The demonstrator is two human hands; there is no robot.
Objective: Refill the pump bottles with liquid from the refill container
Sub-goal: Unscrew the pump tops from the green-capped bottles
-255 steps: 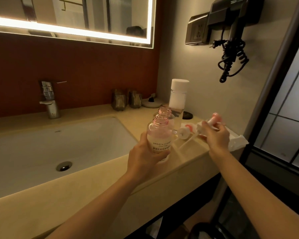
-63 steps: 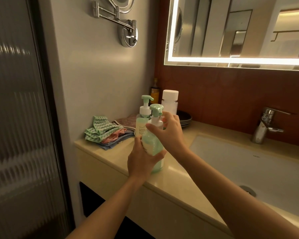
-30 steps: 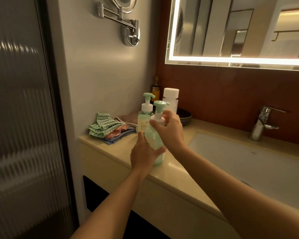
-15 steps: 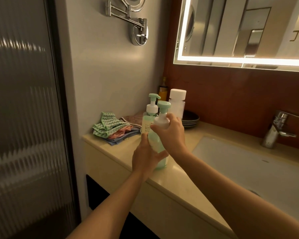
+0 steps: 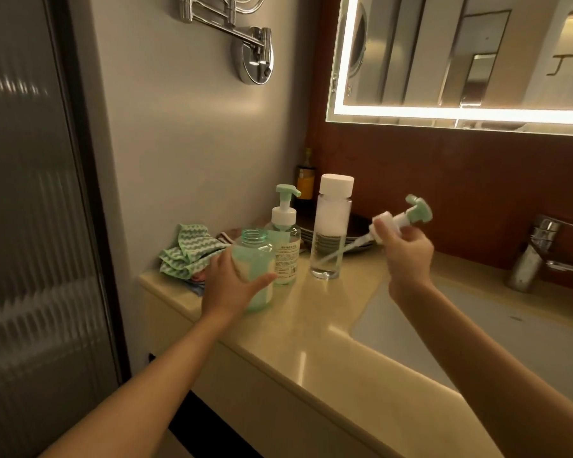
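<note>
A green bottle stands on the counter with its neck open, and my left hand grips its body. My right hand holds the green-and-white pump head up in the air to the right, its dip tube slanting down to the left. Behind the open bottle stands a second green pump bottle with its pump on. A tall clear refill container with a white cap stands right of that, holding a little liquid at the bottom.
Folded green and pink cloths lie at the counter's left end by the wall. Dark plates and a small amber bottle sit behind. The sink basin and chrome faucet are to the right. The beige counter has a front edge.
My right hand has lifted the pump head out of the green bottle and carried it right. The bottle's neck is now open, still held by my left hand.
</note>
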